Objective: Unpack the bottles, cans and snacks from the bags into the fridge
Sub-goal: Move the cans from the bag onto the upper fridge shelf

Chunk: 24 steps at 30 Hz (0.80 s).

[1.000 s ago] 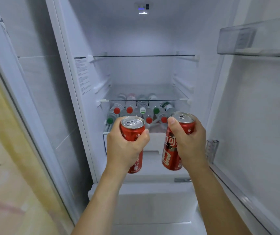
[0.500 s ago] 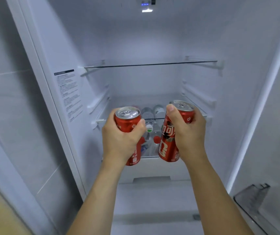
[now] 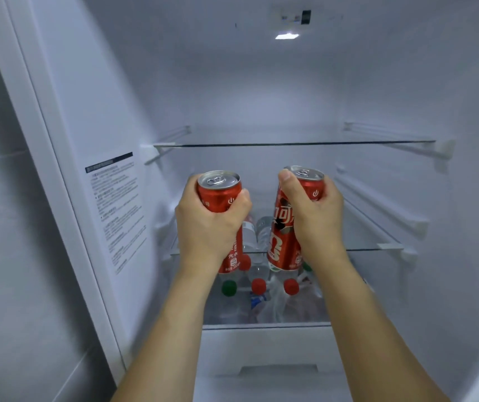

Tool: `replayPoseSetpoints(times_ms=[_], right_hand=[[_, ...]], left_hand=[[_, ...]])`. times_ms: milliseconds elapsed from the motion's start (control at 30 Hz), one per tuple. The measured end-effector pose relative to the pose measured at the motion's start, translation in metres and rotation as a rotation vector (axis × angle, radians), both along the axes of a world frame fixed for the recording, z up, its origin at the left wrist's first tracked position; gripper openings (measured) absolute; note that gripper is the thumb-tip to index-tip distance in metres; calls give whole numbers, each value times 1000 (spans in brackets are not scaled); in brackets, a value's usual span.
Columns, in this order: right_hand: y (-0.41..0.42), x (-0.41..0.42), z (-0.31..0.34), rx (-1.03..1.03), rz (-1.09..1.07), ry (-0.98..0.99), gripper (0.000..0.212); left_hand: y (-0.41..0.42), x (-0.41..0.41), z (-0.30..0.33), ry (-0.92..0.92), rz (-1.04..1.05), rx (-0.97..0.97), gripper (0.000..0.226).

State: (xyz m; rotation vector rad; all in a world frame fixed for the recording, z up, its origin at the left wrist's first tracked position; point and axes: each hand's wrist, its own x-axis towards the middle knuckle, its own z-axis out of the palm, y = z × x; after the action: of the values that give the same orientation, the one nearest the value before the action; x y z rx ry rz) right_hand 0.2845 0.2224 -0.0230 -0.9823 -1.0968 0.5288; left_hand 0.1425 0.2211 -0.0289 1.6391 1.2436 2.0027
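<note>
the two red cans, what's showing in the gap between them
In the head view, clear water bottles lying on the shelf below show through the gap between the left can and the right can. Nothing else sits between them; the cans do not touch.

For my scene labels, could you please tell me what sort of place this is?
The inside of an open fridge, probably in a home kitchen: glass shelves, a ceiling light and a drawer of capped bottles, with two red cans held before them.
</note>
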Motion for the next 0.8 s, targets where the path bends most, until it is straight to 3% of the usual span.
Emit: replayPoseSetpoints(times_ms=[167,600,800], right_hand=[[26,-4,4,13,25,-79,26],[98,-3,2,-21,-16,-126,47],[140,-9,-1,-13,-48,-170,54]], left_hand=[[25,1,2,10,52,-43,31],[96,-3,5,-15,161,-113,34],[140,-5,3,-30,184,-141,49]])
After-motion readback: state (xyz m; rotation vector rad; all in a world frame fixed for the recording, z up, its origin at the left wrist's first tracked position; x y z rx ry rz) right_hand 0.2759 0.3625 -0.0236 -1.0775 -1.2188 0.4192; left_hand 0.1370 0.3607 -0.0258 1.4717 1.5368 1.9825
